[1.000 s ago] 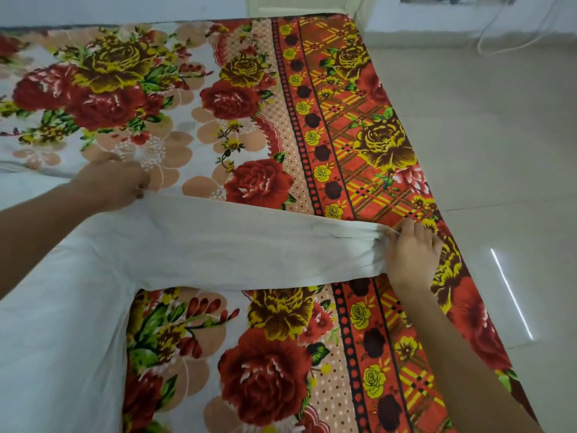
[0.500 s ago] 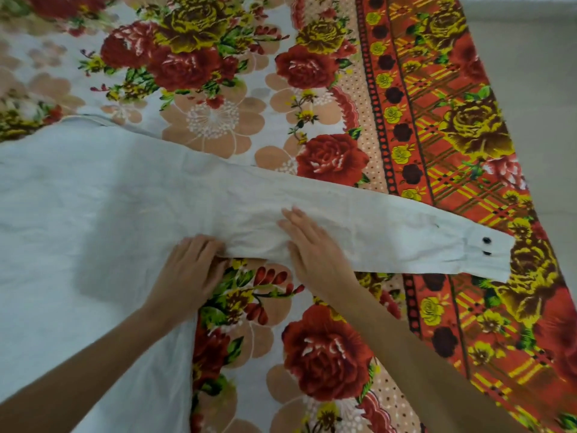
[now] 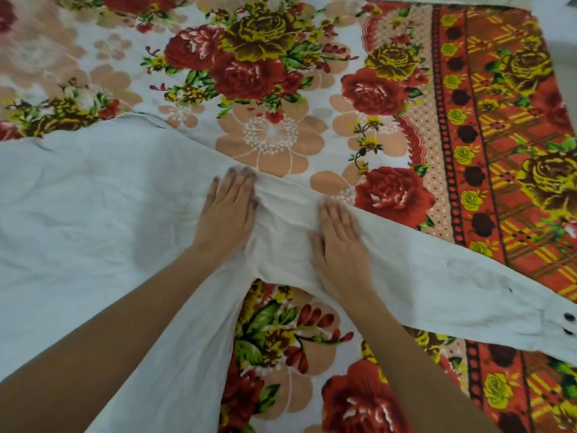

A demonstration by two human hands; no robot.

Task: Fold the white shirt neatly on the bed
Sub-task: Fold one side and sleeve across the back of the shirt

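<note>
Two flat, unclenched hands, left hand [image 3: 227, 210] and right hand [image 3: 338, 245], press the white shirt [image 3: 93, 214] on the bed [image 3: 312, 89]. Limp and light, its sleeve [image 3: 437, 282] looks best lifted by the cuff [image 3: 555, 326].

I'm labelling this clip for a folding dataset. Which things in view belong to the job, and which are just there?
Job:
white shirt, with its sleeve and cuff buttons
left hand and right hand, both flat on the sleeve
bed, under the floral sheet

Just there:
floor past the bed's edge
</note>
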